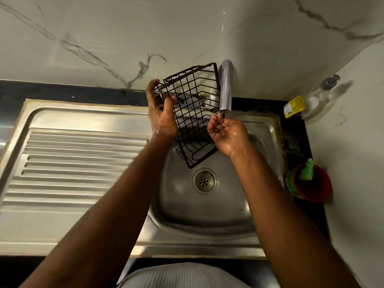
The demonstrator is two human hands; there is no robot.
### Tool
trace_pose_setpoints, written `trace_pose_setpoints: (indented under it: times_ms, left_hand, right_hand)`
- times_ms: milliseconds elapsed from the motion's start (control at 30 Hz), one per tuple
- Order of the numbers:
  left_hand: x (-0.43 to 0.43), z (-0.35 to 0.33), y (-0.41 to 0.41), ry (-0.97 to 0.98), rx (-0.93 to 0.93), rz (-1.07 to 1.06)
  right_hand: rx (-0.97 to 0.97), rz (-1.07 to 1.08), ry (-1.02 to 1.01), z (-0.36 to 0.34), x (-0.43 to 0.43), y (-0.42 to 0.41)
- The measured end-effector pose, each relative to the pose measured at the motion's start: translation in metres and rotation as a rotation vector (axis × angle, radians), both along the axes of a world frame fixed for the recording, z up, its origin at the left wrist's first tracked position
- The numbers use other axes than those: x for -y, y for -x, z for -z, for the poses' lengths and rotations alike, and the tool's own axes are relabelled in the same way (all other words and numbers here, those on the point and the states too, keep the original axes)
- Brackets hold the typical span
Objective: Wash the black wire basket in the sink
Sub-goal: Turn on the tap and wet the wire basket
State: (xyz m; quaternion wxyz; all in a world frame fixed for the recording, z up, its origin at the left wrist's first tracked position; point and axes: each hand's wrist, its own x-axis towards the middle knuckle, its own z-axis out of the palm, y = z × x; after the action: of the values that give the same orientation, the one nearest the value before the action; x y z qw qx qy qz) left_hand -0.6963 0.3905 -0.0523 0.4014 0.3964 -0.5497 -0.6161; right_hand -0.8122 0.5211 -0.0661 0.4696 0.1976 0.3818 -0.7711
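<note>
Both arms are bare all the way up, with no sleeves. The left hand [163, 117] and right hand [227, 136] look wet and shiny. A light grey ribbed garment [182, 276] shows below.

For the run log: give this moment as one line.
left hand: grips basket | right hand: cupped under tap, fingers touching basket wire | basket: tilted above sink | drain: uncovered
</note>
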Motion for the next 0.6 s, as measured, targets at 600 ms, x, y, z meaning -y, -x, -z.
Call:
trace_pose_setpoints:
  times_ms: [600]
  left_hand:
    - [-0.004,-0.001,-0.007,-0.036,0.054,-0.005]
  right_hand:
    - [-2.181,-1.387,-1.072,0.053,-0.051,-0.011]
